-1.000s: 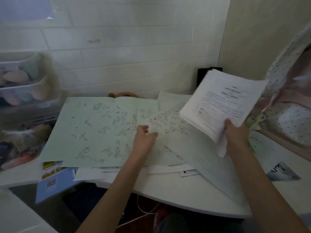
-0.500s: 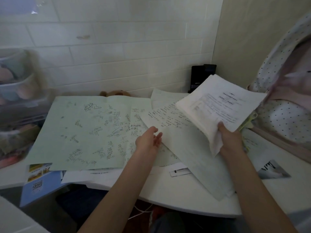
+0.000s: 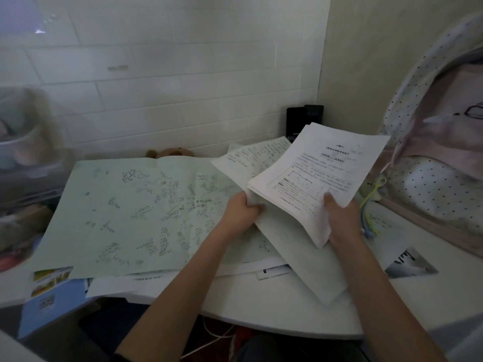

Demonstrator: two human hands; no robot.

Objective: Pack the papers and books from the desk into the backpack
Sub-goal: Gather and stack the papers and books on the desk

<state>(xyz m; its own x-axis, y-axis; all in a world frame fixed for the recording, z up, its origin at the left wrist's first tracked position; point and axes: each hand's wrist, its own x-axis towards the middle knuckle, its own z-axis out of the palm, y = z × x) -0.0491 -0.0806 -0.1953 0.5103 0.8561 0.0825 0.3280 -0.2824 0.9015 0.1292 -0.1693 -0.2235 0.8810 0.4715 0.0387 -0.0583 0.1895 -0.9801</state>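
A thick stack of printed white papers (image 3: 321, 171) is held above the desk (image 3: 274, 307). My right hand (image 3: 342, 218) grips its near right corner, thumb on top. My left hand (image 3: 241, 212) has closed on the stack's left edge together with a large folded sheet (image 3: 295, 246) hanging beneath it. A big pale green sheet (image 3: 125, 212) covered in handwriting lies flat on the left of the desk, over more white papers (image 3: 125, 283) and a blue booklet (image 3: 49, 301). The polka-dot backpack (image 3: 439, 189) with pink lining stands at the right edge.
A black device (image 3: 303, 118) stands in the corner against the white brick wall. A brown plush toy (image 3: 170, 152) peeks over the green sheet. Clear storage drawers (image 3: 23, 158) sit at far left. A photo card (image 3: 410, 262) lies front right. Green-yellow clips (image 3: 371, 194) hang by the backpack.
My left hand moved right from the handwritten sheets and took hold of the stack's left edge. The stack came lower and nearer to me in my right hand.
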